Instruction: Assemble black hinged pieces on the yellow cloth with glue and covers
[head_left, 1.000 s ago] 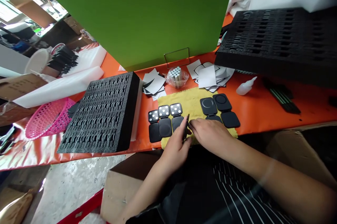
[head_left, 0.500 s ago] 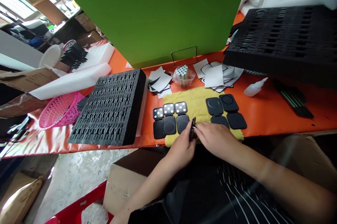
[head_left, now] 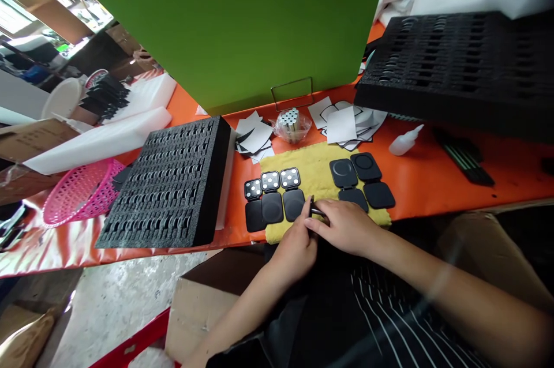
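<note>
Your right thumb had come into sight, reaching across to your left hand (head_left: 298,244); a second earlier only your right hand (head_left: 350,226) and its curled fingers showed there. The dark piece (head_left: 318,211), upright and edge-on before, was mostly hidden between both hands. Your left hand had uncovered more of the nearby black panel (head_left: 294,205).

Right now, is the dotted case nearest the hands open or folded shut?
Open: the case lies unfolded on the yellow cloth, its dotted panel and plain black panel end to end.
</note>
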